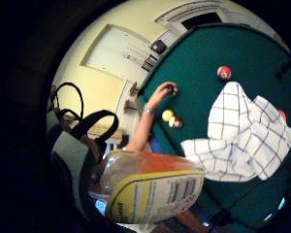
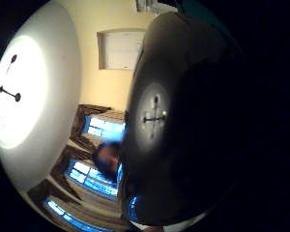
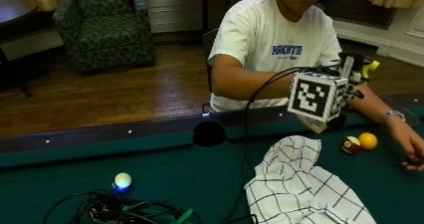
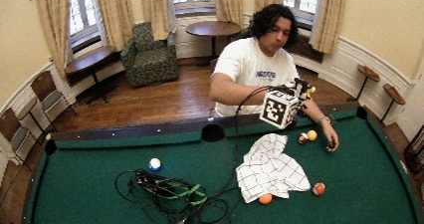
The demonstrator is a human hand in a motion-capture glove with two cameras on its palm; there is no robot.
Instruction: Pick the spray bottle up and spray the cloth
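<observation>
The right hand holds the spray bottle in its grip above the table, near the cloth. Risk: the nozzle may be aimed off, so spray could miss and wet the felt.

Seated person in a short-sleeved white cotton T-shirt bearing small blue block lettering across the chest, at about 3 o'clock from the shirt's middle. A slim silver metal wristwatch circles the bare hand's wrist. The gloved right hand shows as black fabric strap loops. Dark curly hair.
</observation>
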